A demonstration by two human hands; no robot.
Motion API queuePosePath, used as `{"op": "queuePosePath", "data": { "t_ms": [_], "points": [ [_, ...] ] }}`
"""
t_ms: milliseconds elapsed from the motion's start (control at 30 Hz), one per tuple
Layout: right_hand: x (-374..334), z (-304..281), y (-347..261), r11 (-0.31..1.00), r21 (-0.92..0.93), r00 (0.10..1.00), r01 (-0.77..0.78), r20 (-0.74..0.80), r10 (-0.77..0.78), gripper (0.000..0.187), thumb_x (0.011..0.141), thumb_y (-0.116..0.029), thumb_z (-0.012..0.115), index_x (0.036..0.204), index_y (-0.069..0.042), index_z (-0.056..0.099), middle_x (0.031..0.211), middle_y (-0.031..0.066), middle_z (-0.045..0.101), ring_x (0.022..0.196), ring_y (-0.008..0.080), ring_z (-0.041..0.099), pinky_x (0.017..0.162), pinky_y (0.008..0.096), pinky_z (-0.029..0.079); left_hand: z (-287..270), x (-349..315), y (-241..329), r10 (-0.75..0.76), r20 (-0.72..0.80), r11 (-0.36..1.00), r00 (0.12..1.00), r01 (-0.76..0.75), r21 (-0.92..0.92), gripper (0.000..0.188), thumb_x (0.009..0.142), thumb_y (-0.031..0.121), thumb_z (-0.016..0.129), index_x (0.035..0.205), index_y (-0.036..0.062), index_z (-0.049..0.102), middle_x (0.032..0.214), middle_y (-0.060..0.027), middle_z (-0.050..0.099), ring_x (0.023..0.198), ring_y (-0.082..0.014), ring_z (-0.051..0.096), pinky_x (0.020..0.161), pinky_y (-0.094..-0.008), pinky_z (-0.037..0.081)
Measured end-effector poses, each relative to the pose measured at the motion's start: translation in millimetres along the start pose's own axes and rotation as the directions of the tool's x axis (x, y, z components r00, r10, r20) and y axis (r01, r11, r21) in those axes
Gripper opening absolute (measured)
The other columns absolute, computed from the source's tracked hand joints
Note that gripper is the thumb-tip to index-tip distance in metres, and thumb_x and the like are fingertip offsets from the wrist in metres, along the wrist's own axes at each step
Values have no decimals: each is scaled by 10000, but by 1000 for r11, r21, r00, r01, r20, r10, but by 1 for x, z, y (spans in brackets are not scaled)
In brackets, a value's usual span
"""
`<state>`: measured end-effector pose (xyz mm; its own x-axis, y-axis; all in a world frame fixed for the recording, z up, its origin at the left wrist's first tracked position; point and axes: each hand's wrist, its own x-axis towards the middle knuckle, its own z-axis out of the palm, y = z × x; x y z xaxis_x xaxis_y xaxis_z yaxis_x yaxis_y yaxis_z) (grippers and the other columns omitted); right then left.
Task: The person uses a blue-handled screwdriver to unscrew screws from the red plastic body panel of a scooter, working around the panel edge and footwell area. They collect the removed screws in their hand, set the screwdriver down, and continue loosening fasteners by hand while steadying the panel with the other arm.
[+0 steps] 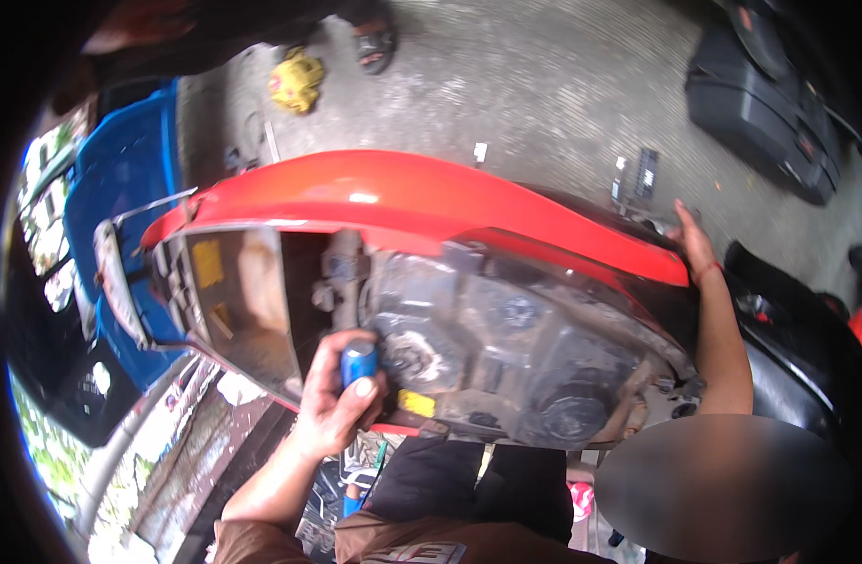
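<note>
My left hand is closed around a short blue cylinder, perhaps a tool handle; its lower end is hidden in my grip. Below it lies the dark, dusty top of a motorcycle's tank area, opened up without a seat over it. A glossy red side panel runs along the far side of the motorcycle. My right hand is at the panel's tapered right end, fingers stretched out and apart. Whether it presses on the panel cannot be made out.
An open compartment and a metal grab rail are at the left, beside a blue plastic chair. On the concrete floor lie a yellow crumpled bag and a black case. Another person's sandalled foot stands beyond.
</note>
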<state>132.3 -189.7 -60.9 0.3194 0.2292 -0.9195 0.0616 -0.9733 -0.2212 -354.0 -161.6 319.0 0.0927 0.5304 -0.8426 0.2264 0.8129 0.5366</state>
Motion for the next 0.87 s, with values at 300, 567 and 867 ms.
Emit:
{"op": "queuePosePath", "data": {
  "t_ms": [300,567,867],
  "points": [
    [-18,-10,7,861,-296,909,414,92,-406,776,983,-627,556,1116,127,688,998,222,736,985,345,707,954,428,505,-3,7,-1,87,43,990,995,-82,-112,504,1090,360,514,1510,120,373,871,-72,598,478,-77,445,463,-214,386],
    [-31,-20,35,670,-576,872,469,180,-456,874,939,-760,478,947,71,747,831,296,715,898,431,718,817,490,506,3,-39,-24,254,-88,907,963,-269,-324,486,1006,223,653,1413,78,431,842,-41,560,545,-86,456,477,-223,369],
    [46,-28,46,924,-255,957,284,14,-290,771,908,-734,589,876,6,803,775,131,748,781,230,705,820,404,520,10,-83,-43,200,-258,927,945,-268,-262,449,1027,283,658,1369,62,471,809,-6,576,547,-51,452,469,-218,339]
  ]
}}
